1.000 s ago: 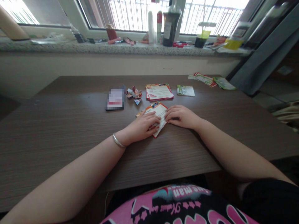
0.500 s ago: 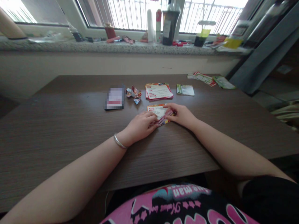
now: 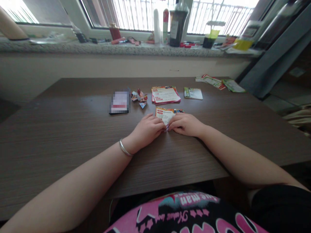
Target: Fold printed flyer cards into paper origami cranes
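Nearest is the shirt (image 3: 184, 215), then the table (image 3: 167, 168). The left hand (image 3: 149, 129), a bracelet (image 3: 125, 148) at its wrist, and the right hand (image 3: 187, 124) lie on the card (image 3: 163, 114), which is on the table between them. Both have bent fingers with tips close together at its near edge; whether they pinch or only press, I cannot tell. They cover its near corners and much of its right side. Beyond are a blurred flat thing (image 3: 120, 102), folded paper (image 3: 143, 98), the stack (image 3: 166, 94) just past the card, and a small pile (image 3: 193, 93). Farther right lie packets (image 3: 232, 85); behind, the sill (image 3: 97, 49) carries bottles (image 3: 177, 27)

The card's long axis runs left to right, its orange edge facing away, its red labels at left

Half a second ago a patterned flap stood out towards the right hand; now only a bit shows between the fingertips, and that hand is lower
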{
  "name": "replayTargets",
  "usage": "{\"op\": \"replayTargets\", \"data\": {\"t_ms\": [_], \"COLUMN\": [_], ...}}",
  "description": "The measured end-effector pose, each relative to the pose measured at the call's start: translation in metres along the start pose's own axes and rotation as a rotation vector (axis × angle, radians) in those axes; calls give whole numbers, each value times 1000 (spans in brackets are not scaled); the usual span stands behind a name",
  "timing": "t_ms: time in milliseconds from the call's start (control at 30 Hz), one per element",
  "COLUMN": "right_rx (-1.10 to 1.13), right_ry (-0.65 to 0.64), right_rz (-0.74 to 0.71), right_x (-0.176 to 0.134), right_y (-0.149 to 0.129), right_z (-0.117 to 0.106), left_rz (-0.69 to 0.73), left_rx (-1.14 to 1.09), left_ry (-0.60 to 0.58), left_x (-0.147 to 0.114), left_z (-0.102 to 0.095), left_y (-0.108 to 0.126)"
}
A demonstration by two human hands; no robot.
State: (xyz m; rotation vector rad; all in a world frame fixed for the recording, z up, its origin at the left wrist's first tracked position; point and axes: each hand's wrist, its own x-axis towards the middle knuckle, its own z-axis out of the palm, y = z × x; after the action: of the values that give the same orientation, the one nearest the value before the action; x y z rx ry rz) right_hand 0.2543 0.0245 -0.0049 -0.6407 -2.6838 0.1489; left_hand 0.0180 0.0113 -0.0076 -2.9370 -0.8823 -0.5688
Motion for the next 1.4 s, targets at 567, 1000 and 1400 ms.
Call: {"op": "replayTargets", "data": {"t_ms": [567, 1000, 1400], "right_rx": [-192, -146, -232], "right_ry": [-124, -153, -167], "right_rz": [-49, 66, -44], "right_x": [3, -5, 4], "right_y": [-8, -5, -16], "right_z": [-10, -19, -13], "left_rz": [183, 114, 77], "left_rx": [16, -131, -210], "left_ry": [-93, -162, -143], "left_x": [2, -2, -2], "left_z": [-16, -19, -15], "left_y": [3, 2, 1]}}
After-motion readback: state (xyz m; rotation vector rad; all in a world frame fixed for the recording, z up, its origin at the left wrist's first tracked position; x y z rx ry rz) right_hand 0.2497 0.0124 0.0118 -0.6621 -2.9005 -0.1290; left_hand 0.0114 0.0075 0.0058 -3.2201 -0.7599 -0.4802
